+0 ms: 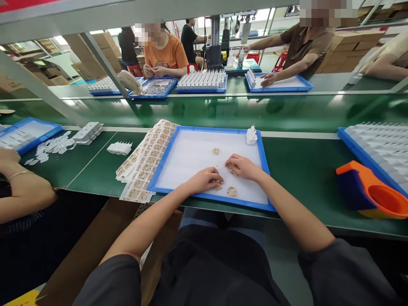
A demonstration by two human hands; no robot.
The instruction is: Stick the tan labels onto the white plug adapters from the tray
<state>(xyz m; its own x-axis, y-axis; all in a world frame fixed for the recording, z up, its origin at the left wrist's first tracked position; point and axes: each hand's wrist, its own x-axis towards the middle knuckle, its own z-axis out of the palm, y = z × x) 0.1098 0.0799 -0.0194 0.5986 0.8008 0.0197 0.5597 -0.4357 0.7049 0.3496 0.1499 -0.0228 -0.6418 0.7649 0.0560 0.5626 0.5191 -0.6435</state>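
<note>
A blue-rimmed white tray [204, 129] lies on the green bench before me. My left hand [204, 179] rests on it near the front edge, fingers curled over a small tan piece [218, 186]. My right hand [241, 166] sits just beyond it, fingers bent and pinching something tiny I cannot make out. Two more tan pieces lie on the tray, one near my left hand [232, 191] and one further back [216, 151]. A small white plug part [251, 135] stands at the tray's far right corner.
Sheets of tan pieces [145, 161] lie left of the tray, with white parts [119, 148] beyond. An orange and blue scoop [369, 191] and a tray of white parts [379, 146] sit on the right. A co-worker's arm [22, 191] is at left; other people work across the conveyor.
</note>
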